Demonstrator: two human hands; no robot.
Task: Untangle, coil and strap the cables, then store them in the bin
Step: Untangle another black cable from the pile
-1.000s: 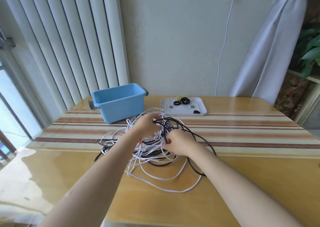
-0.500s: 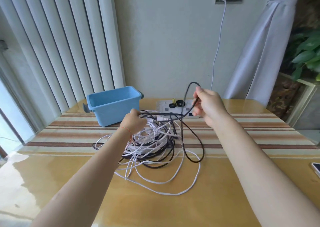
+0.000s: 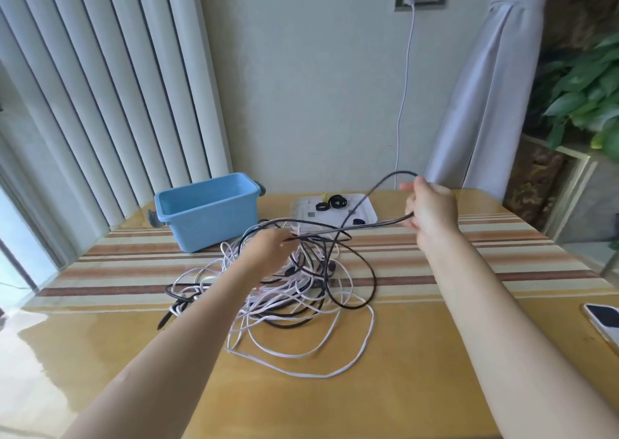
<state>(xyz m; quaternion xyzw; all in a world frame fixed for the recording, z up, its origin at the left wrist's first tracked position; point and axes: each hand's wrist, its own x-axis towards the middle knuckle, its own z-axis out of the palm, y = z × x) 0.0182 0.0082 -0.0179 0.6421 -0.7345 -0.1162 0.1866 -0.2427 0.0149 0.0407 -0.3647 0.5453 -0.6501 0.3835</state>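
The right hand (image 3: 430, 209) pinches a thin black cable (image 3: 365, 228) running left toward the left hand (image 3: 268, 249), whose grip holds the black-and-white tangle (image 3: 288, 291).

two bare forearms, no sleeves, left hand (image 3: 268, 251), right hand (image 3: 430, 209)

White and black cables (image 3: 284, 291) lie tangled beside the apparently empty blue bin (image 3: 207, 210), one black strand lifted.
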